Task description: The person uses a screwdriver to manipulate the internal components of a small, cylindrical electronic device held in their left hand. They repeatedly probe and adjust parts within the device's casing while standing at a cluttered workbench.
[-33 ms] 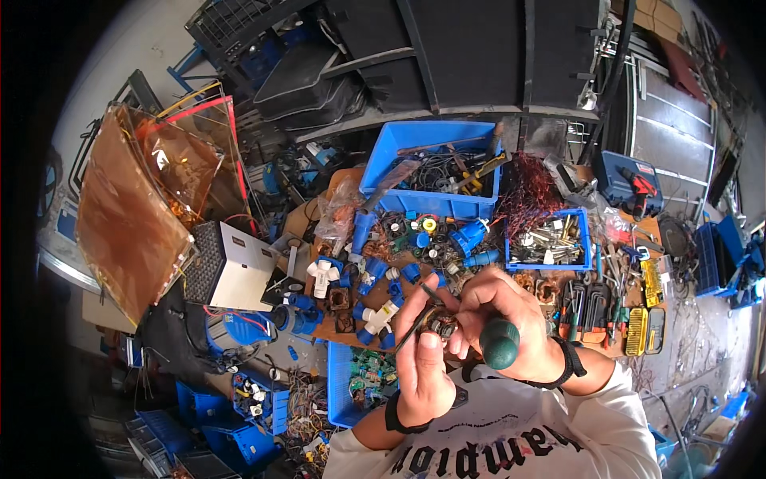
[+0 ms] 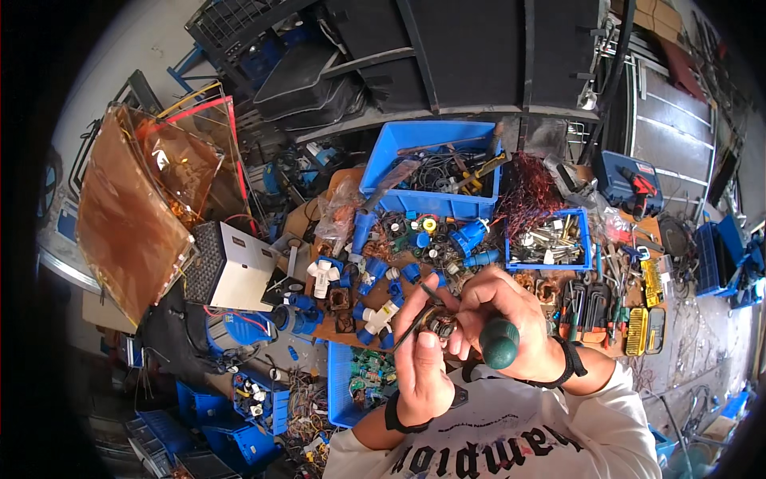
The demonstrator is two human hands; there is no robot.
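Two bare hands meet above the near edge of a cluttered bench. The left hand (image 2: pixel 421 369), curled narrow between thumb and fingers, holds a small, round, dark metallic component with a coppery tinge (image 2: pixel 439 323); the component lies between the two hands, over the bench's near side. Its rounded, ring-like face turns up toward the viewer, tilted slightly, while its long axis (if it has a marked one) cannot be told, since fingers cover its sides. A thin, dark, flexible-looking strip (image 2: pixel 408 334) slants from beside the component down to the lower left, across the left fingers.

The right hand (image 2: pixel 515 311) is closed around a dark green, bulbous tool handle (image 2: pixel 499 345), its fingertips at the component's right side. The handle's long axis is strongly foreshortened: the rounded butt points up toward the viewer and a little toward the wearer's body, and the working end is hidden by the hand.

Just left of the left hand lies a white, cross-shaped plastic fitting (image 2: pixel 379 318). Beyond the hands stands a deep blue plastic crate (image 2: pixel 431 207) of cables and tools; to its right, a shallow blue plastic tray (image 2: pixel 549 267) contains metal pieces. A blue lattice-walled basket (image 2: pixel 341 383) with green circuit boards (image 2: pixel 372 374) sits near the left wrist.
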